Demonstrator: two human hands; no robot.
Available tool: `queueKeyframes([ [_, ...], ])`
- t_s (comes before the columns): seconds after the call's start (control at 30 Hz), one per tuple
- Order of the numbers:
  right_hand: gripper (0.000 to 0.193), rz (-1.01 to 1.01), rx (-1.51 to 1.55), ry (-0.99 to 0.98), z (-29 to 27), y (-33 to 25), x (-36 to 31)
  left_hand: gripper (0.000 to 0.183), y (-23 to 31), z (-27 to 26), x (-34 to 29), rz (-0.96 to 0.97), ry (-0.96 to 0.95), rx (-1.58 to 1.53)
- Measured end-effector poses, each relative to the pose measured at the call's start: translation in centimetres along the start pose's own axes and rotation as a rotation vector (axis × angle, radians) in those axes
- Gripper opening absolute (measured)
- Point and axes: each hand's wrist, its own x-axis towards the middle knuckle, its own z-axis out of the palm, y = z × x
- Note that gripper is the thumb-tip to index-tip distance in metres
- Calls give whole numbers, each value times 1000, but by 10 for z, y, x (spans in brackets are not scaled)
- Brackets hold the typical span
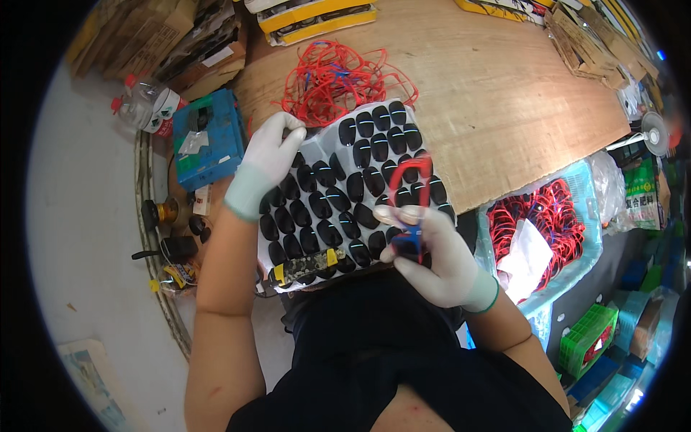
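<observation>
My right hand (448,263), in a white glove, pinches a red and blue eyeglass frame (412,173) over the near right part of a lens tray. The frame is smeared by motion, and a dark lens seems to sit in its lower, blue part. Rows of black lenses (319,204) lie on the white sheet (327,147) before me. At the sheet's far left corner is my left hand (273,151), also gloved, its fingers curled together beside a dark edge; whatever they hold is hidden. A patterned strip with yellow ends (309,266) lies across the near lenses.
A tangle of red frames (335,83) lies beyond the sheet on the wooden table (497,101). To the right, a light-blue crate (592,209) holds more red frames. A blue box (209,140) and a plastic bottle (147,108) stand at the left.
</observation>
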Motion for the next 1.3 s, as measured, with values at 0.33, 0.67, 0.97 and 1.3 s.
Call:
queueKeyframes([
  [0.33,18,233,-281,-25,25,-15,17,20,98,16,-120,-143,-239,-882],
  [0.67,20,226,-32,-191,32,-27,20,34,106,12,-138,-302,-395,-1597],
  [0.97,15,85,-285,-19,44,-20,9,27,99,29,-146,-385,-238,-1485],
  [1.3,12,-14,-366,-27,40,-19,11,24,117,15,-150,-433,-86,-1005],
])
